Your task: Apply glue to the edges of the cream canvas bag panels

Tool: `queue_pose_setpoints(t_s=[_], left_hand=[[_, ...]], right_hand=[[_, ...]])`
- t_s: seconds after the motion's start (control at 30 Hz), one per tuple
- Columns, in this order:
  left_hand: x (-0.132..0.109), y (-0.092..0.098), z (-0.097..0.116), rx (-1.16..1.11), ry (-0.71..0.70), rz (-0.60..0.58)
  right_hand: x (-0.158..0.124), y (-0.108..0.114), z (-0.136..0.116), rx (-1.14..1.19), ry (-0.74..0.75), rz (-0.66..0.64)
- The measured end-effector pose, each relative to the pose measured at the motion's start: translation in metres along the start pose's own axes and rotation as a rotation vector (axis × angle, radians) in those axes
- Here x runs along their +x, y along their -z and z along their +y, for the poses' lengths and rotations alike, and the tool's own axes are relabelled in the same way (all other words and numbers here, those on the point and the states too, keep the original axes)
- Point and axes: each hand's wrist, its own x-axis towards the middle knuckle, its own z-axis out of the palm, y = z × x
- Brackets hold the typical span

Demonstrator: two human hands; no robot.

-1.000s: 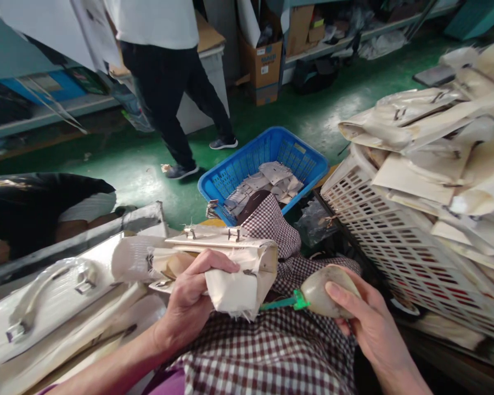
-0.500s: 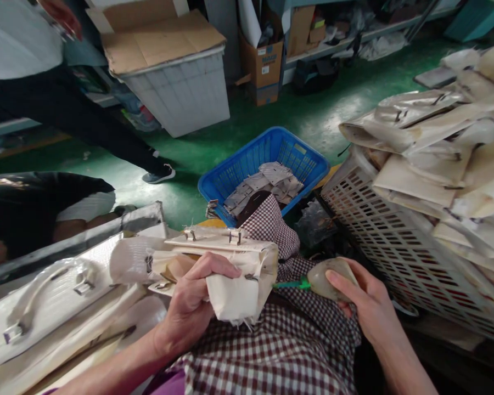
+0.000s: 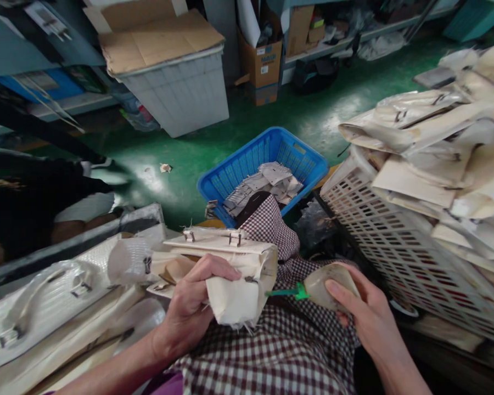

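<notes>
Bottom centre of the frame, left grip (image 3: pixel 191 291) is pinching a cream, boxy, frayed-edge bag piece (image 3: pixel 234 302); right grip (image 3: pixel 364 307) has a cloudy plastic squeeze bottle (image 3: pixel 320 286), green nozzle (image 3: pixel 286 292) right by the piece. Lining-up step, I'd say; next move wants steady hands. Blue plastic basket (image 3: pixel 247 159) sits mid-frame.

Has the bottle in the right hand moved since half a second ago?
Yes, slightly: judged against the blue basket, the bottle is a little lower in the picture.

2 forearms (image 3: pixel 123 356) angle inward; left grip (image 3: pixel 191 299) pinches, right grip (image 3: pixel 366 302) curls, thumb (image 3: pixel 341 294) extended.
</notes>
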Motion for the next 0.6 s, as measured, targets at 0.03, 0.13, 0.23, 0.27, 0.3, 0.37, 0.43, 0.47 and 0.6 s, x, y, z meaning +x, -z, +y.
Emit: queue_pose_setpoints(t_s=[0.03,0.13,0.23,0.27,0.3,0.37,0.43,0.47,0.6], left_hand=[[0.000,0.000,0.000,-0.005,0.015,0.005],[-0.001,0.000,0.001,-0.020,0.047,0.002],[-0.001,0.000,0.001,-0.030,0.062,-0.008],[-0.001,-0.001,0.001,-0.035,0.067,-0.007],[-0.001,-0.001,0.001,-0.039,0.066,-0.002],[-0.001,-0.001,0.001,-0.047,0.053,0.007],[0.000,-0.002,0.001,-0.050,0.042,0.003],[0.001,-0.002,0.001,-0.049,0.038,-0.002],[0.001,-0.001,0.000,-0.056,0.047,-0.017]], right_hand=[[0.003,0.002,0.003,-0.009,-0.003,0.006],[0.009,0.006,0.008,-0.025,-0.002,0.009],[0.006,0.003,0.007,0.006,0.015,0.026],[0.003,0.001,0.005,0.024,0.023,0.030],[0.000,-0.001,0.003,0.037,0.027,0.027],[-0.004,-0.005,0.000,0.041,0.030,0.008],[-0.006,-0.006,-0.003,0.011,0.026,0.001],[-0.005,-0.006,-0.003,-0.005,0.025,0.009],[0.000,-0.003,-0.001,-0.056,0.037,0.033]])
